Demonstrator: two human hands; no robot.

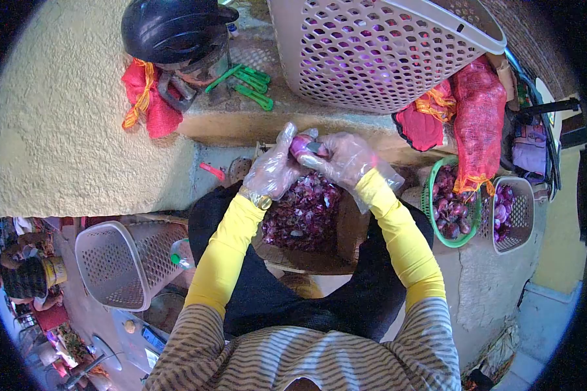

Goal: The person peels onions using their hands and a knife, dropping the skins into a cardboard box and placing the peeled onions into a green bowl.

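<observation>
A purple-red onion [299, 146] is held up over a box, in the fingers of my left hand [269, 172]. My right hand [347, 158] is closed close against the onion, with a small dark grey blade [317, 149] showing at its fingertips; any handle is hidden. Clear plastic gloves cover both hands. Below them, between my legs, the cardboard box [347, 244] holds a heap of loose purple onion skins [300, 215].
A large perforated basket [372, 58] stands on the ledge ahead, beside several green-handled tools [254, 85] and a dark helmet [169, 29]. Onions fill a green basket [429, 202] at right. Red mesh sacks [479, 111] lie behind it. Another basket [111, 260] lies left.
</observation>
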